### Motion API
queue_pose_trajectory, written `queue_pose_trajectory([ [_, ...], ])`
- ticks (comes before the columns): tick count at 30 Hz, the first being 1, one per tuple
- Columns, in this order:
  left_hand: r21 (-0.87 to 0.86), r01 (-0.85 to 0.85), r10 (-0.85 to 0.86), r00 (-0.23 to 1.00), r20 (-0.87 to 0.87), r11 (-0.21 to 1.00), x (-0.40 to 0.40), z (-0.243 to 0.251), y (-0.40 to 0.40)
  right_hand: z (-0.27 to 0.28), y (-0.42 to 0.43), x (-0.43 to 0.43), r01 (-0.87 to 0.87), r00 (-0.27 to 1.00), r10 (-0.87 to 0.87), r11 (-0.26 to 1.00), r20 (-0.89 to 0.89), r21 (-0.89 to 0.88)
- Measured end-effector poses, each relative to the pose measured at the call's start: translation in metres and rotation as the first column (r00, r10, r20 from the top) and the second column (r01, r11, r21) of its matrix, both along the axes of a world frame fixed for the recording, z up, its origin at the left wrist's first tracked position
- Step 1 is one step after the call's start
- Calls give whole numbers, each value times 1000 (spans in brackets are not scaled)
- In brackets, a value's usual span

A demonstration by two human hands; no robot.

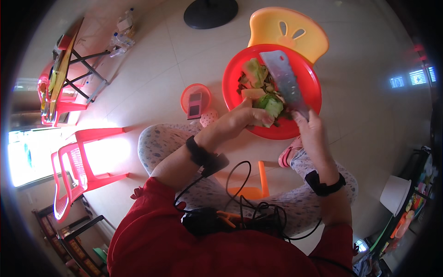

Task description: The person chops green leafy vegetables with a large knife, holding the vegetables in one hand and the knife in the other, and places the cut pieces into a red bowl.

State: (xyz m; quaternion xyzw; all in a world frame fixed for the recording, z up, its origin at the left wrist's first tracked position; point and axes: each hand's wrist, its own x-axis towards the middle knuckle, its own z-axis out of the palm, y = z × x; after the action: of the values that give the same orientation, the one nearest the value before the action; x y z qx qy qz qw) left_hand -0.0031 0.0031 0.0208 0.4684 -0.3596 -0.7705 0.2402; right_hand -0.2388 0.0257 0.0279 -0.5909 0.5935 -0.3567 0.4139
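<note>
My left hand [254,116] grips a piece of pale green vegetable [273,105], perhaps a mustard stem, over the near part of a round red plastic tray [313,86]. In my right hand [311,128] is the handle of a broad-bladed cleaver [282,74]. Its wet-looking blade points away from me above the tray's right half, a hole showing near its far corner. Another green vegetable piece [255,72] lies at the far left of the tray among brownish chopped bits. A pale yellow chunk [252,93] shows just beyond my left fingers.
The tray rests at a yellow plastic chair [290,29]. Left of it, a pink phone [195,105] lies on a small red-rimmed container [183,95]. A loose black cable [249,173] crosses my lap. A red plastic chair [84,162] lies left, and a black round base [211,14] stands ahead.
</note>
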Motion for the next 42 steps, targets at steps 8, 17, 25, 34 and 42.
queue_pose_trajectory([
  [8,-235,120,-137,989,-61,965,8,-40,-6,14,5,-5,-385,786,14,794,-618,-471],
  [17,166,-30,74,960,-269,986,3,-24,-5,13,5,-2,-482,588,-19,795,-809,-369],
  [25,39,42,-25,934,-357,998,-2,-9,-15,2,-12,-15,-89,840,-72,959,-537,-267],
  [34,-195,-73,21,966,-259,978,8,-23,-5,24,2,-3,-452,752,2,730,-659,-513],
  [42,119,-3,40,952,-305,993,3,-24,-6,9,3,-2,-478,556,-43,800,-830,-362],
])
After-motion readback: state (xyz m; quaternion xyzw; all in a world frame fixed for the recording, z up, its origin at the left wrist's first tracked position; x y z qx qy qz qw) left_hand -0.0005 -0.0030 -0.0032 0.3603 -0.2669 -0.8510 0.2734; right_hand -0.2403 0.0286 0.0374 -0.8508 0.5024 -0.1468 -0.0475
